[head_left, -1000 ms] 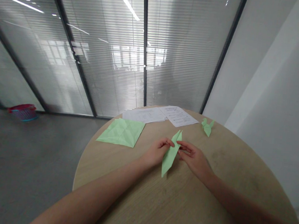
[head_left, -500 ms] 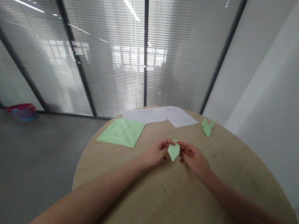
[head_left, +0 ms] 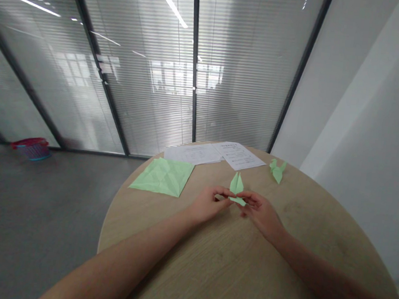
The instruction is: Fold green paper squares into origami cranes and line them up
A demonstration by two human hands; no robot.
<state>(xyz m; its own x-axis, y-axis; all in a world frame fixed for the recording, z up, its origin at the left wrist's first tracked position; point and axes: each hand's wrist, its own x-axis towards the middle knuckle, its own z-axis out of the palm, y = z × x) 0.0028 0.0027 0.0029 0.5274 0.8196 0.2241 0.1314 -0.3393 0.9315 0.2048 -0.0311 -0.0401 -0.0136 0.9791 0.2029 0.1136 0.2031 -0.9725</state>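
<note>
Evidently pinched from both sides, the folded green paper (head_left: pixel 237 184) has its twin points upright and its lower flap spread, the left hand (head_left: pixel 208 204) and right hand (head_left: pixel 262 216) gripping it near the bend, probably to steady the crease. Around that piece, the creased green sheet (head_left: pixel 163 177) lies to the left, printed pages (head_left: pixel 239 156) beyond, an origami figure (head_left: pixel 277 171) beyond to the right, all leaving working room. Far left of it, a plastic basket (head_left: pixel 34 149) sits on the floor, contents unclear.

Plain green papers (head_left: pixel 163 176), black-printed white sheets (head_left: pixel 239 155), red-and-blue basket (head_left: pixel 36 149), pale-brown wood-grained table (head_left: pixel 188 270).
</note>
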